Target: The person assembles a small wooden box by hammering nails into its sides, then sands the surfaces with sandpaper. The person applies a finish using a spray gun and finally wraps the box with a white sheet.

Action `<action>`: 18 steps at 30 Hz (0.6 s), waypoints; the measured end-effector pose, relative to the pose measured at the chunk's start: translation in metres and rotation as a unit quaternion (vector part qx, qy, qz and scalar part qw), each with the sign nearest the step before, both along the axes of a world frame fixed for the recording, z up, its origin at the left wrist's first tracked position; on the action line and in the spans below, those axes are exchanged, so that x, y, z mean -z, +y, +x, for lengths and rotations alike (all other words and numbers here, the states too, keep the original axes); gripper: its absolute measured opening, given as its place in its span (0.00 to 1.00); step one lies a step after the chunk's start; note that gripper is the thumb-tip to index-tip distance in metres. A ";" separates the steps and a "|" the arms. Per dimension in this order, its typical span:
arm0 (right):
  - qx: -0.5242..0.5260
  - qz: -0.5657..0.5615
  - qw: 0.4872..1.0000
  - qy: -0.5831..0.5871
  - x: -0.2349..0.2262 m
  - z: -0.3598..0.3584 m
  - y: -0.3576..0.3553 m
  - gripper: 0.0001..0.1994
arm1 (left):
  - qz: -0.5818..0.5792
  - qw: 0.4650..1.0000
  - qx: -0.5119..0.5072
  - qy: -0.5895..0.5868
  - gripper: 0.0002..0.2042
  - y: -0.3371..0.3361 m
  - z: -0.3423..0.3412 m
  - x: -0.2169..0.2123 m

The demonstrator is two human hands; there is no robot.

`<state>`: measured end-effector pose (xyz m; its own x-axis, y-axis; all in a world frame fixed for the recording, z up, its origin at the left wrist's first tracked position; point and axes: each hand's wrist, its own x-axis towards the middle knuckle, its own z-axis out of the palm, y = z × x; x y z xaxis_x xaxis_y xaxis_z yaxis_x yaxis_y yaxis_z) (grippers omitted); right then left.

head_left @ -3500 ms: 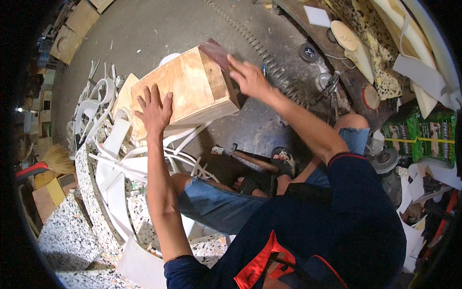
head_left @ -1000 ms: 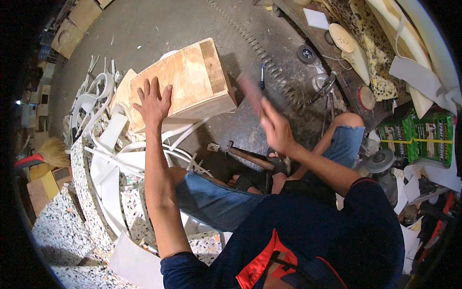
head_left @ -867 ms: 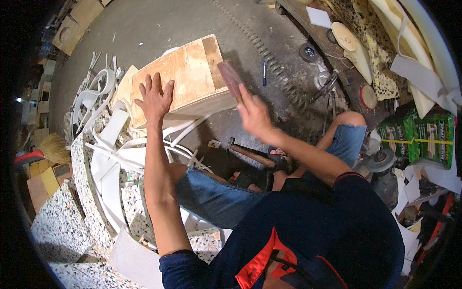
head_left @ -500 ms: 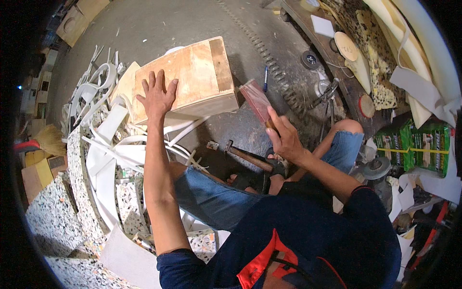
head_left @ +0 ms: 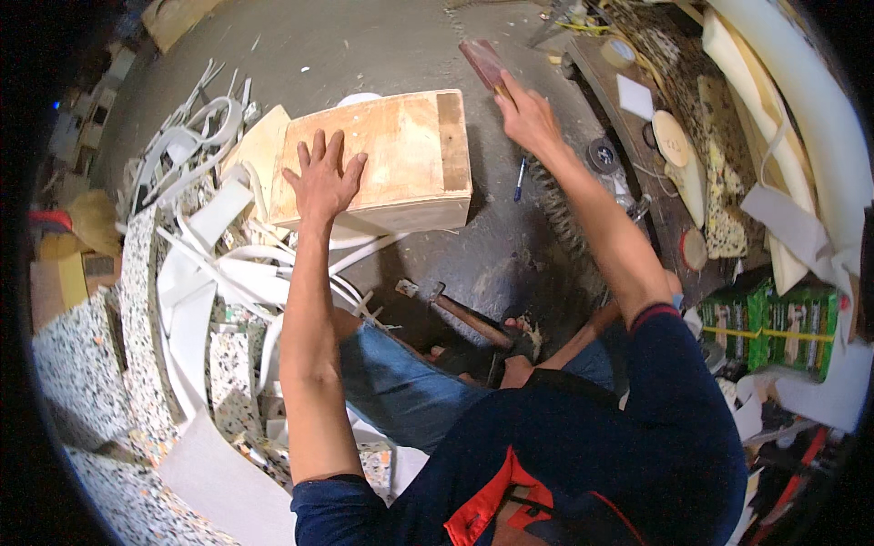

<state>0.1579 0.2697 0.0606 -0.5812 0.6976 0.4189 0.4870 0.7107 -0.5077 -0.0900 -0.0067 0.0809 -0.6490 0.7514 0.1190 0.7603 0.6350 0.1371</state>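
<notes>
A pale plywood box (head_left: 401, 132) with a darker strip along its right end rests in front of me, among white foam offcuts at its left. My left hand (head_left: 324, 180) lies on its top with the fingers spread, holding nothing. Beyond the box's far right corner, my right hand (head_left: 530, 118) grips one end of a flat, reddish-brown sanding block (head_left: 482, 62). The block is held in the air, apart from the box. A hammer (head_left: 472, 322) with a wooden handle lies by my feet.
White foam strips (head_left: 196, 227) and speckled foam slabs (head_left: 144, 309) pile up at the left. A blue pen (head_left: 520, 179) and a coiled hose (head_left: 560, 214) lie on the floor. At right stand a cluttered low bench (head_left: 596, 86) and green packages (head_left: 774, 332).
My right hand has moved forward with the sanding block, from beside the box's near right corner to past its far right corner. My left hand stays flat on the box.
</notes>
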 end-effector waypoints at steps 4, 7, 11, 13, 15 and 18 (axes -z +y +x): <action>-0.174 -0.012 0.974 -0.145 -0.027 0.071 -0.102 0.30 | -0.006 1.000 -0.009 0.005 0.33 0.001 -0.001 0.003; -0.272 0.000 0.939 -0.212 -0.045 0.120 -0.157 0.30 | -0.005 1.000 -0.012 0.014 0.32 0.002 0.001 0.004; -0.315 0.029 0.913 -0.256 -0.065 0.122 -0.148 0.28 | -0.006 1.000 -0.003 0.011 0.32 0.001 0.004 0.002; -0.343 0.085 0.899 -0.261 -0.076 0.112 -0.131 0.28 | 0.001 1.000 -0.006 0.020 0.32 0.001 0.000 -0.003; -0.398 0.076 0.884 -0.233 -0.084 0.110 -0.123 0.29 | -0.017 1.000 -0.010 0.009 0.32 0.001 0.002 -0.003; -0.370 0.080 0.895 -0.237 -0.082 0.104 -0.113 0.31 | -0.009 1.000 -0.012 0.007 0.32 0.001 0.002 -0.002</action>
<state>0.2624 0.1569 0.1425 -0.9981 0.0018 0.0620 -0.0127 0.9726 -0.2322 -0.0876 -0.0055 0.0827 -0.6654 0.7377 0.1147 0.7465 0.6554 0.1154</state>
